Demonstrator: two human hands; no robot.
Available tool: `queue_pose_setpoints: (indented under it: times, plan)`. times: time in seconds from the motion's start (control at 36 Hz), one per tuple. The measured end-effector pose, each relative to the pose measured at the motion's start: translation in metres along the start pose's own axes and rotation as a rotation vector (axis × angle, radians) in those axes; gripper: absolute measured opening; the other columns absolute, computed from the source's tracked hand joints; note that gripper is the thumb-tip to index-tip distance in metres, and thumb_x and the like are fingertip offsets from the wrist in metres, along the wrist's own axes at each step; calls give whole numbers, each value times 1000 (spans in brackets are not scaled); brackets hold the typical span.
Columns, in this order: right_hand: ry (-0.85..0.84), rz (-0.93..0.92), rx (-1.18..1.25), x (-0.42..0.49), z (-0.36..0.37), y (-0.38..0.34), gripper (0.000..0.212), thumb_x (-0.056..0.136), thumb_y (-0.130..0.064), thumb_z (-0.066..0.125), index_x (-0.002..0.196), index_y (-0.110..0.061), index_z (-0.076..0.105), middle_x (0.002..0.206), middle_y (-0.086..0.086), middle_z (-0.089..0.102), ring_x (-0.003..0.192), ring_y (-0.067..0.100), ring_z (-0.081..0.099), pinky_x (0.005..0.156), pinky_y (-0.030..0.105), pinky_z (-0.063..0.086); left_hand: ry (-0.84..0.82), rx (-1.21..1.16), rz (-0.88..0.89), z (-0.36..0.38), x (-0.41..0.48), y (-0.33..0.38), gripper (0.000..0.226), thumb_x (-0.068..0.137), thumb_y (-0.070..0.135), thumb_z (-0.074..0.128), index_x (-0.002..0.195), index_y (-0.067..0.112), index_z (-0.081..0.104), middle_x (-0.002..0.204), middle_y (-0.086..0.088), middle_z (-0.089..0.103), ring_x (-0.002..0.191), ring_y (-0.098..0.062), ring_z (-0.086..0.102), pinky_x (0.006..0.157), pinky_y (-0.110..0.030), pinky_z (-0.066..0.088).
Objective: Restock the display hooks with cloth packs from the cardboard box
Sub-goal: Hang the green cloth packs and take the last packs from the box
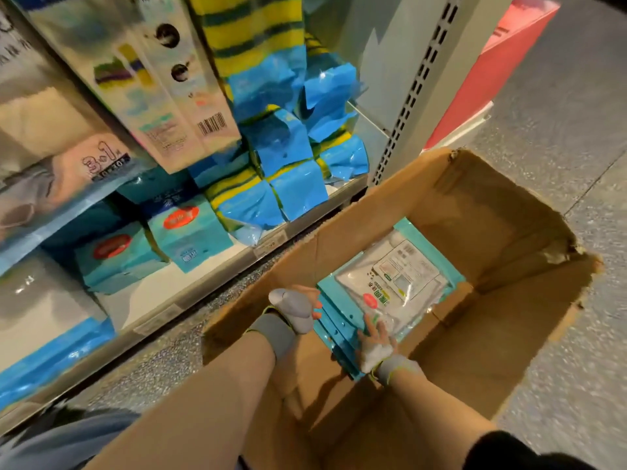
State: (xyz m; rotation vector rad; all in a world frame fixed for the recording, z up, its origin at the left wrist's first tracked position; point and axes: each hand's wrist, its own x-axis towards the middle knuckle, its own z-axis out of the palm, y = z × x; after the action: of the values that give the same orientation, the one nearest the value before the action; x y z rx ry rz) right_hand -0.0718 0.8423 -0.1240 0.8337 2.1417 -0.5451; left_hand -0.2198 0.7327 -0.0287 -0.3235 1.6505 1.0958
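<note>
teal-bordered cloth packs [397,283] are lying flat in a small stack on the bottom of the cardboard box [492,212], toward its far-left side, with clear film and a printed label facing up. i am watching the left hand [295,310], in a grey glove, reaching down to the stack's left edge; its fingers are curling round that edge, so this grip is grasping the packs. the right hand [373,347], in a similar glove, is resting on the near end of the stack with its fingers [371,325] lying fairly straight and spread across the top pack, so this grip is released and only pressing down; i cannot see its thumb. both bare forearms are stretching into the box from the near side.

the box is standing open on the speckled floor [559,130], its torn flaps folding outward. just beside its far-left wall the bottom shelf [217,266] is carrying blue packs [295,195] of yellow-and-green striped cloth piled against each other, and teal boxes [190,232] with red oval labels to their left. above them a long pale pack [176,106] with a barcode is hanging. a perforated grey upright [414,96] is closing the shelving on the right, and a red block [492,69] is standing beyond it.
</note>
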Motion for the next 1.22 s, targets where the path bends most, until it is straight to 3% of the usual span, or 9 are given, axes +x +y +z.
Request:
queue_pose_setpoints:
  times: [0.17, 0.28, 0.42, 0.53, 0.69, 0.81, 0.89, 1.06, 1.22]
  plan:
    - [219, 177, 334, -28, -45, -1, 30, 91, -13, 50, 117, -6, 63, 124, 13, 62, 114, 22, 58, 95, 25, 44, 65, 257, 214, 7, 2, 2, 32, 95, -3, 42, 124, -2, 54, 95, -4, 60, 91, -25, 58, 88, -26, 42]
    - [220, 327, 592, -38, -73, -4, 28, 83, -24, 60, 105, -9, 69, 111, 12, 67, 103, 29, 62, 89, 31, 50, 130, 434, 426, 11, 2, 2, 50, 89, -1, 54, 137, 9, 44, 138, -14, 46, 128, -27, 45, 104, -25, 32]
    - [283, 299, 655, -61, -112, -17, 19, 84, -22, 56, 88, -6, 65, 97, 11, 59, 91, 28, 56, 82, 33, 46, 54, 568, 669, 18, -8, 17, 62, 78, -1, 68, 134, 18, 48, 151, -3, 32, 141, -19, 27, 117, -30, 18]
    - [393, 247, 750, -77, -127, -15, 24, 85, -33, 45, 76, -12, 52, 83, 6, 52, 76, 26, 49, 70, 29, 37, 68, 808, 852, 22, -21, 29, 23, 75, 13, 75, 98, 17, 71, 147, 6, 37, 143, -19, 18, 116, -32, 14]
    - [440, 240, 877, -84, -146, -10, 34, 70, -32, 49, 46, -12, 62, 48, 0, 62, 65, 29, 55, 67, 32, 44, 43, 960, 813, 16, -40, 62, 15, 73, 30, 76, 84, 20, 74, 98, 2, 61, 108, -23, 50, 93, -38, 44]
    - [591, 283, 753, -95, -156, 8, 24, 90, -18, 46, 90, -13, 69, 107, 14, 67, 96, 34, 59, 86, 32, 45, 101, 955, 599, 9, -51, 63, 13, 72, 33, 78, 67, 23, 71, 76, 5, 64, 77, -15, 59, 69, -27, 49]
    - [636, 435, 779, -93, -149, 23, 33, 95, -21, 40, 114, -9, 65, 127, 15, 57, 117, 34, 52, 95, 32, 40, 222, 873, 498, 0, -55, 63, 32, 76, 26, 73, 50, 20, 54, 68, -2, 61, 66, -21, 54, 59, -27, 44]
    - [131, 394, 572, -75, -94, 8, 43, 98, -17, 43, 133, 8, 42, 141, 23, 43, 131, 34, 41, 104, 34, 35, 338, 1032, 465, -5, -70, 63, 15, 81, 22, 61, 90, 11, 66, 94, -10, 66, 85, -28, 63, 71, -33, 51]
    - [45, 445, 349, -38, -34, -13, 49, 91, -41, 52, 132, -17, 40, 134, 2, 50, 125, 20, 48, 98, 23, 39, 331, 1023, 477, -10, -60, 55, 10, 81, 15, 56, 71, 18, 53, 89, -5, 59, 90, -28, 61, 67, -29, 44]
